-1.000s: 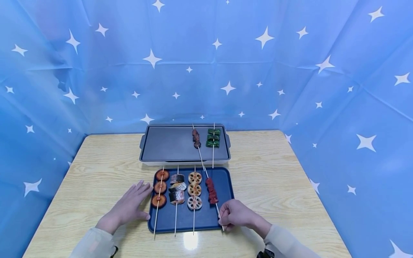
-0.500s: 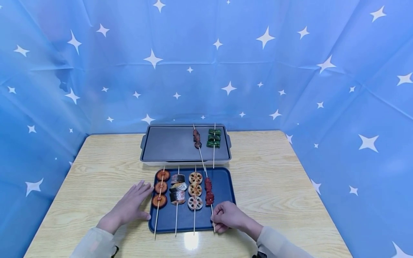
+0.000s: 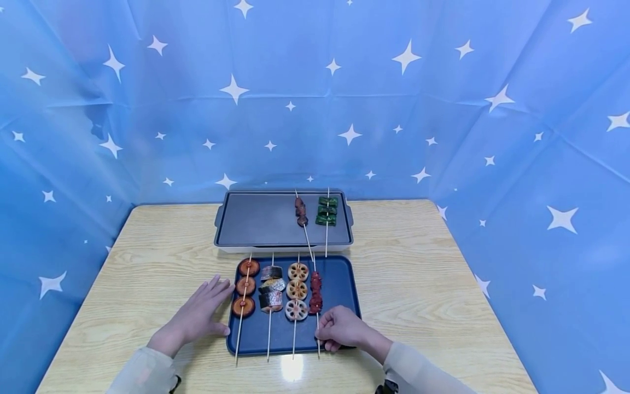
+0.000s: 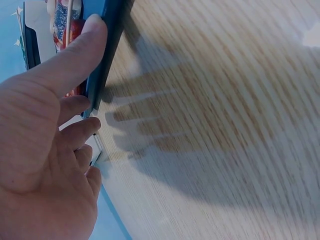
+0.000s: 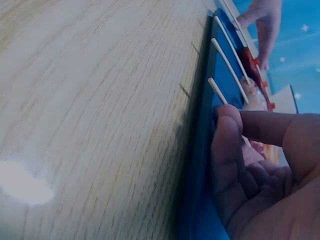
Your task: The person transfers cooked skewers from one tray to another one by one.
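Lying on the blue tray [image 3: 283,340], the red skewer [image 3: 315,293] seems light, stiff; the right hand [image 3: 344,328] pinches its stick [image 3: 318,319], a good place; the left hand [image 3: 197,312], relaxed, rests at the rim [image 3: 257,353].

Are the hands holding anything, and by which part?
The right hand pinches the red skewer by the stick towards its near end; the left hand holds nothing.

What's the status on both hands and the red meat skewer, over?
Right hand pinches red meat skewer by its near end. Left hand at left edge of blue tray. Lotus-root skewer close on red one's left; contact unclear.
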A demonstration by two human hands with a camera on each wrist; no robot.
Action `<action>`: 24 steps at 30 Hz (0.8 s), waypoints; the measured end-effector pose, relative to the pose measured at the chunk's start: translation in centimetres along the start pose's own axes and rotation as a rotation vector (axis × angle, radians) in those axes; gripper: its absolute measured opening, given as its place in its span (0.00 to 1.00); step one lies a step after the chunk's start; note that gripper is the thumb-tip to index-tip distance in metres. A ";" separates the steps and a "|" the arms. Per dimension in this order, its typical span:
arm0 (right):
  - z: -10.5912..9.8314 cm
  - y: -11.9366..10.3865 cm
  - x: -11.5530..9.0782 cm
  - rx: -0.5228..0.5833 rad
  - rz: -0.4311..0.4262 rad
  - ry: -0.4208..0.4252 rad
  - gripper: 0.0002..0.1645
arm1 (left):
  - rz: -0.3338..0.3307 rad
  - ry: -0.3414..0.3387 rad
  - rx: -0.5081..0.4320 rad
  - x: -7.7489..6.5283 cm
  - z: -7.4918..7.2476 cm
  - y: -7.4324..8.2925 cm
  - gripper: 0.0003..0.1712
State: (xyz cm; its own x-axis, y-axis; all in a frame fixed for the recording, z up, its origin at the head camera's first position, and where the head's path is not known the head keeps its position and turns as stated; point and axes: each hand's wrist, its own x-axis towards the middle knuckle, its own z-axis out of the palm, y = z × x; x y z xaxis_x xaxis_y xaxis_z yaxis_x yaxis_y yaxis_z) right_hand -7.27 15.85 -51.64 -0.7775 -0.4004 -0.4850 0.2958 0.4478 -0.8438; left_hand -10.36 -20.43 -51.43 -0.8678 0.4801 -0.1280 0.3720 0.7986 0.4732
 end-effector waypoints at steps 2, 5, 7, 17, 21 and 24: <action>0.1 -0.1 0.1 -0.023 -0.003 0.001 0.08 | 0.002 0.000 0.006 0.0 0.0 0.0 0.54; 0.1 -0.2 0.2 -0.047 -0.002 0.001 0.08 | 0.000 -0.003 0.013 0.0 0.0 -0.1 0.54; 0.0 -0.2 0.2 -0.058 -0.001 0.002 0.09 | 0.001 -0.003 0.018 0.0 -0.1 -0.1 0.54; -0.8 -0.2 0.3 -0.091 -0.014 -0.006 0.10 | -0.014 -0.012 0.006 0.0 0.0 -0.1 0.54; -1.7 -0.5 0.3 -0.116 -0.026 0.001 0.12 | -0.011 -0.010 0.008 -0.1 0.0 -0.1 0.54; -2.6 -0.9 0.2 -0.121 -0.039 0.006 0.12 | -0.008 -0.005 0.009 -0.1 0.0 0.0 0.54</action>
State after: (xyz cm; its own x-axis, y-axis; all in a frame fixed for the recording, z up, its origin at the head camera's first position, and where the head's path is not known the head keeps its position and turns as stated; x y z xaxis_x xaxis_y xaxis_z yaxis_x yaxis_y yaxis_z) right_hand -9.17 17.44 -50.37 -0.7903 -0.4149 -0.4509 0.1966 0.5252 -0.8280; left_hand -10.32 -20.49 -51.45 -0.8691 0.4756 -0.1363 0.3682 0.8058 0.4638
